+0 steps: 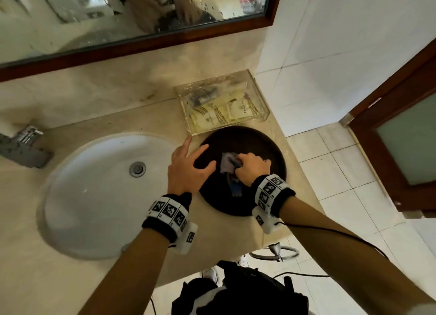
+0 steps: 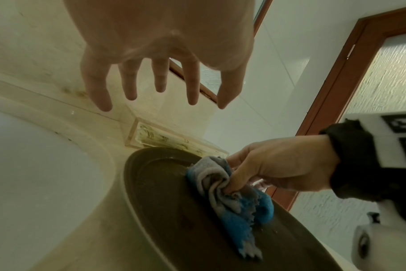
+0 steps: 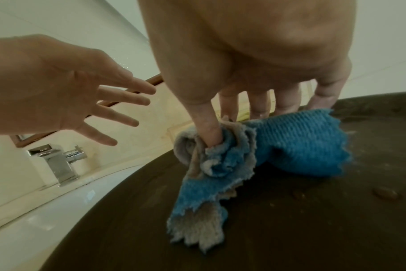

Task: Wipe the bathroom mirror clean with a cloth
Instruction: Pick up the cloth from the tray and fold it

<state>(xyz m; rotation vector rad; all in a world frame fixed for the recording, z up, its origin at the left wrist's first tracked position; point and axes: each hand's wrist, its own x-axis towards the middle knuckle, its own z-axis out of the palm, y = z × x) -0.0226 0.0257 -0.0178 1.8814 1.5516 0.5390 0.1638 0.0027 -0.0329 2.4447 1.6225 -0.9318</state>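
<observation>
A blue and grey cloth (image 1: 228,165) (image 2: 232,198) (image 3: 278,150) lies crumpled on a round dark brown tray (image 1: 238,135) (image 2: 165,220) (image 3: 290,220) on the counter. My right hand (image 1: 250,167) (image 2: 273,170) (image 3: 223,128) pinches the cloth between thumb and fingers. My left hand (image 1: 188,166) (image 2: 160,91) (image 3: 81,102) hovers open with spread fingers over the tray's left edge, just left of the cloth. The wood-framed mirror (image 1: 141,20), spotted with droplets, hangs on the wall above the counter.
A white oval sink (image 1: 94,196) sits left of the tray, with a chrome faucet (image 1: 23,147) (image 3: 58,163) behind it. A clear acrylic box (image 1: 221,102) (image 2: 169,141) of sachets stands behind the tray. A wood-framed frosted door (image 1: 405,140) is at right.
</observation>
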